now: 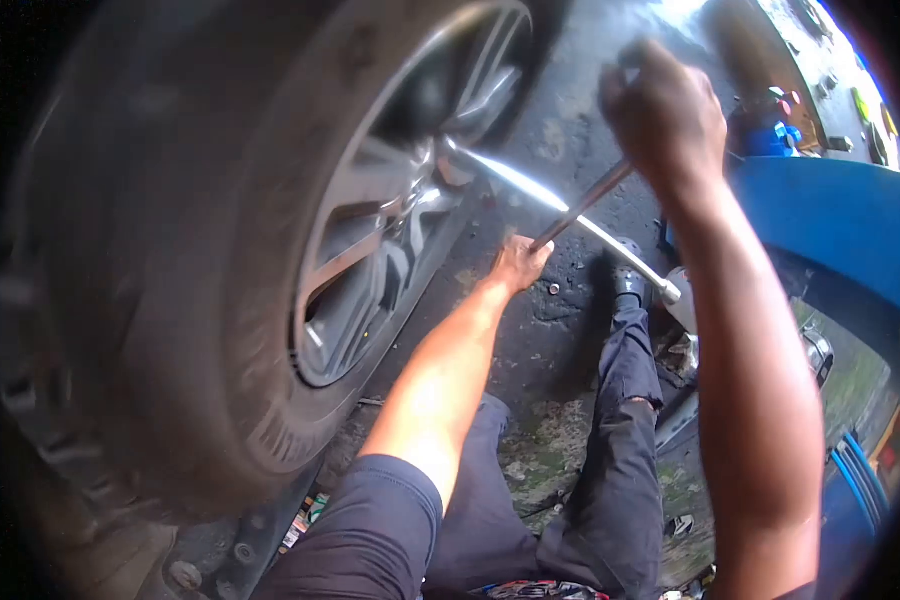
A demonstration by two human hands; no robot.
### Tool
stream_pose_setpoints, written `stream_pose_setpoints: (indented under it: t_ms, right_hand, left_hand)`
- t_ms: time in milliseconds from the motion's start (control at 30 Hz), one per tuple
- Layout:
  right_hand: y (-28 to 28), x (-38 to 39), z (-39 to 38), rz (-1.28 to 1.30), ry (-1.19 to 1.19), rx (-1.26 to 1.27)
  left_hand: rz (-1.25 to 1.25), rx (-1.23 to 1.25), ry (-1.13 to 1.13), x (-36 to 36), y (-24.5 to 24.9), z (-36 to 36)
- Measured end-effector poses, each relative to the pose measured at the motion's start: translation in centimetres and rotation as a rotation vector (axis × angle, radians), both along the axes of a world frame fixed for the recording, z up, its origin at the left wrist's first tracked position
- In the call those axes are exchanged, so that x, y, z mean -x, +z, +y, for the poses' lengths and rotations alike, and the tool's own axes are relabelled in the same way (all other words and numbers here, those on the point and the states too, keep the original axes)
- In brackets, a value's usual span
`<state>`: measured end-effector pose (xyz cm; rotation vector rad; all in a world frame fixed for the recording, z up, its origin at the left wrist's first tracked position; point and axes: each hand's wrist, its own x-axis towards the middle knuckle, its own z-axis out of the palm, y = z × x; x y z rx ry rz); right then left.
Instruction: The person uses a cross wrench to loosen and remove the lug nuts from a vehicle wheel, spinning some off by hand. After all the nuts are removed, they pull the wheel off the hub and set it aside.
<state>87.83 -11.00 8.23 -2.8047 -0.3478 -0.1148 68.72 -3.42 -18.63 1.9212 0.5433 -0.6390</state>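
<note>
1. Head view: a cross-shaped wrench is held between the hands, its silver bar (598, 232) running from the wheel rim (322, 215) towards the foot (627, 283), its dark bar (597, 194) crossing it
2. The lower end of the dark bar is gripped by the left hand (518, 265), with the fingers curled round it; whether they are pressed together cannot be told
3. The upper end is grasped by the raised right hand (665, 120), which is closed like a fist but blurred, so the set of each finger cannot be made out
4. The silver bar's wheel end is seen close to the spokes; whether it is fully seated on a fastener cannot be told, so seating should be checked before force is applied
5. The silver bar is best kept in line with the fastener, as a tilted socket could slip or round the corners
6. Force is best shared by both hands in opposite directions, so that the cross is turned rather than levered sideways
7. Knuckles should be kept clear of the tyre (175, 260), and the swing of the free socket end (672, 293) should be kept off the leg (625, 400)
</note>
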Motion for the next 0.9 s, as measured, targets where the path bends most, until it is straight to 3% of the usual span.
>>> stream_pose_setpoints:
  t_ms: [167, 200, 467, 600, 767, 800, 900]
  right_hand:
    - [-3.7, -5.0, -0.5, 0.026, -0.083, -0.031]
    - [-5.7, -6.6, -1.5, -0.016, 0.015, -0.009]
    - [-8.3, -9.8, -1.1, 0.261, -0.05, -0.042]
    - [-8.9, -10.7, -1.2, 0.421, -0.039, -0.122]
    - [-10.0, -10.7, -1.5, 0.337, 0.009, -0.166]
    - [-9.0, -10.8, -1.2, 0.464, -0.037, -0.175]
    - [-10.4, -11.5, -1.4, 0.494, -0.014, -0.175]
  left_hand:
    - [0.235, -0.073, 0.147, 1.7, 4.2, -0.6]
    - [0.267, -0.082, 0.165, 2.3, 4.7, -0.6]
    - [0.469, -0.152, 0.205, 2.6, 10.4, -1.2]
    - [0.579, -0.197, 0.24, 2.2, 11.6, -1.5]
    - [0.584, -0.22, 0.252, 2.2, 11.1, -1.8]
    - [0.583, -0.229, 0.261, 1.9, 11.2, -1.8]
    - [0.673, -0.25, 0.248, 2.0, 12.2, -1.9]
